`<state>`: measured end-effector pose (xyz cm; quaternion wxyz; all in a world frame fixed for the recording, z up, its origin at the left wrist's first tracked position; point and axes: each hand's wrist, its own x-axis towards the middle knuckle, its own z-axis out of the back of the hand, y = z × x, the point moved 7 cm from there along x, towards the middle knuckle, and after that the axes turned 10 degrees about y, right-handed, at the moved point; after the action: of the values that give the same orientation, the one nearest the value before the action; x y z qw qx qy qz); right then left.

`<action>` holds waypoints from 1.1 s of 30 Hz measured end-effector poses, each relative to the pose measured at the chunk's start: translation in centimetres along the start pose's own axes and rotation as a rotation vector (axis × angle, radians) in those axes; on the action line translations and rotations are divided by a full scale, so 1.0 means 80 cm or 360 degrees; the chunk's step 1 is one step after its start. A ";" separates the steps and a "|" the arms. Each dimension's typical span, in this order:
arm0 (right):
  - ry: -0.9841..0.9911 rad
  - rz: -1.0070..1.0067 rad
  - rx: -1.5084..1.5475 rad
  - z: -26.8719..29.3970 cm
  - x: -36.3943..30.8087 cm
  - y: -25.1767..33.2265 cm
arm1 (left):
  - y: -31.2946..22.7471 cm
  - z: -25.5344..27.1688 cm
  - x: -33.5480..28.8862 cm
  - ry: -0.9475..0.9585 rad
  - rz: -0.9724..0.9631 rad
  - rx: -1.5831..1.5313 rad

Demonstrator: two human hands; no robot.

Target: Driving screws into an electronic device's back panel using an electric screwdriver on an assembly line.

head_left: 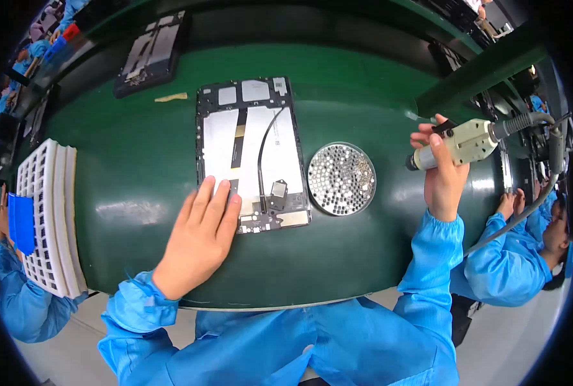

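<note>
An opened tablet (217, 148) lies on the green table in front of me, its inner side up, with a black ribbon cable, a thin black cable and a small camera-like module near its lower edge. My left hand (199, 235) rests flat on its lower left corner, fingers stretched out. To the right of the tablet stands a round dish (341, 179) of small metal screws or screw-like parts, several of them shiny. My right hand (442, 174) is wrapped round a pale electric screwdriver (470, 143), held above the table at the right; its tip points left.
A stack of white slotted trays (64, 219) with a blue piece stands at the left edge. Another opened tablet (150, 55) lies at the back left, near a yellowish strip (171, 98). A grey cord (544, 199) hangs at the right. Co-workers in blue sit on both sides.
</note>
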<state>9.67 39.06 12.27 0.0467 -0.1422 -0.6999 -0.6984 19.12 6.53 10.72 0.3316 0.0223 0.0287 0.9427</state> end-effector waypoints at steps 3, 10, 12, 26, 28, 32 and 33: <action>0.0021 -0.0025 0.0007 0.002 0.003 -0.006 | -0.002 0.013 0.013 -0.0002 -0.0103 -0.0467; 0.0161 0.0019 0.0054 -0.012 -0.005 0.000 | -0.029 -0.012 0.060 -0.0276 -0.0114 -0.0449; 0.0158 0.0014 0.0054 -0.011 -0.008 0.005 | -0.028 -0.014 0.064 -0.0249 -0.0135 -0.0548; 0.0250 0.0172 0.0342 -0.054 -0.050 0.026 | -0.047 -0.017 0.057 -0.0331 -0.0710 -0.0744; 0.0338 0.0210 0.0344 -0.064 -0.055 0.026 | -0.042 -0.017 0.058 -0.0277 -0.0675 -0.0847; 0.0331 0.0159 0.0324 -0.082 -0.062 0.022 | -0.035 -0.020 0.063 -0.0200 -0.0738 -0.0970; 0.0323 0.0139 0.0316 -0.085 -0.061 0.020 | -0.032 -0.019 0.065 -0.0207 -0.0731 -0.0990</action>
<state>13.86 31.64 12.69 0.1613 -0.0958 -0.7505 -0.6337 16.61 11.73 9.14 0.5260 -0.0266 -0.2752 0.8043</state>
